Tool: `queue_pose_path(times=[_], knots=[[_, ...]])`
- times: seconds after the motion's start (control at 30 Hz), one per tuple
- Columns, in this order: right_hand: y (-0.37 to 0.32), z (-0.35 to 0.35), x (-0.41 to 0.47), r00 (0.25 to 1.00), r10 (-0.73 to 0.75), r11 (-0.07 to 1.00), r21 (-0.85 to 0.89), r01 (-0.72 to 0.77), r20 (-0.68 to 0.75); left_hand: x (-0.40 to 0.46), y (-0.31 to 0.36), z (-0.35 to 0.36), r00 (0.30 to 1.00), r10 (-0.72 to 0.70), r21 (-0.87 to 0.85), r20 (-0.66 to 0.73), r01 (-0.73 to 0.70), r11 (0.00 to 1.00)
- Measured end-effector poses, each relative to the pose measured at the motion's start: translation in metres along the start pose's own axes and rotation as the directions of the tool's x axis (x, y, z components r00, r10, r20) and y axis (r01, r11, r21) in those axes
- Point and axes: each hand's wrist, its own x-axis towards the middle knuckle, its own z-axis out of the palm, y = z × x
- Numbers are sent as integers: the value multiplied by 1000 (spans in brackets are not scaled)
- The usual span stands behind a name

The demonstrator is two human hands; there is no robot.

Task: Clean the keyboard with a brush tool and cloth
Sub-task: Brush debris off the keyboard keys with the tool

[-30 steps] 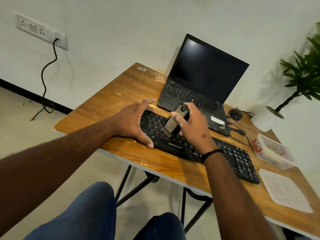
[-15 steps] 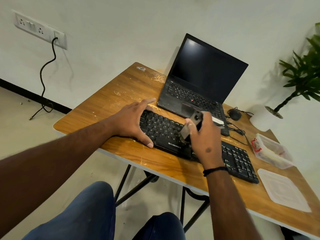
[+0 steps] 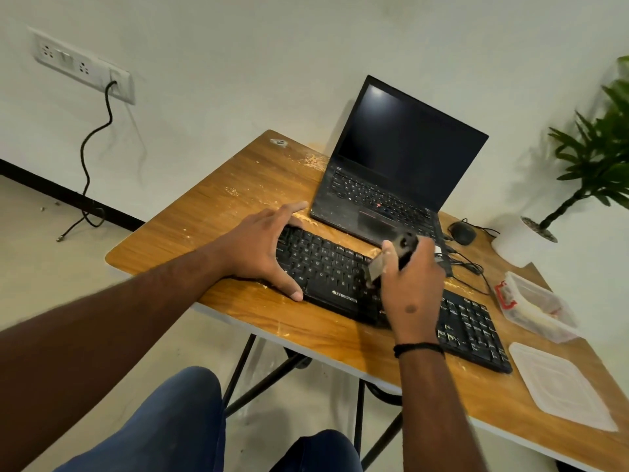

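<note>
A black keyboard [image 3: 326,267] lies diagonally on the wooden table [image 3: 238,199]. My left hand [image 3: 262,250] rests spread over its left end, thumb on the near edge and fingers on the far edge. My right hand [image 3: 412,284] grips a brush [image 3: 391,257] by its dark handle above the keyboard's middle. The brush's metal band and bristle end point down toward the keys. Its bristles are partly hidden and blurred. No cloth is in view.
An open black laptop [image 3: 401,175] stands just behind the keyboard. A mouse [image 3: 462,232] and cables lie to its right. A clear plastic box [image 3: 534,306] and its lid [image 3: 561,386] sit at the table's right end. A potted plant [image 3: 595,165] stands beyond.
My right hand has carried the brush rightward along the keyboard, from near my left hand to the middle. My left hand has stayed on the keyboard's left end.
</note>
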Motion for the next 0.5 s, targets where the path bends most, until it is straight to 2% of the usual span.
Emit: queue_pose_path(times=[0.07,0.2,0.27,0.37,0.43,0.5], knots=[[-3,2,-5,1000,22,998,58,-23,15,1,0,0,1000,4,3,4,-4,1000],[-33,17,-20,991,-70,968,248,39,118,1,1,0,1000,-6,7,9,6,1000],[-38,20,-16,989,-47,939,343,-4,140,1,2,0,1000,-10,7,9,10,1000],[-26,14,6,995,103,895,435,-97,10,0,1,0,1000,-4,-1,9,4,1000],[-9,5,24,969,214,859,495,-128,-122,0,1,-1,1000,0,0,11,0,1000],[9,-1,41,942,277,835,532,-138,-191,-1,1,-1,1000,0,-1,9,0,1000]])
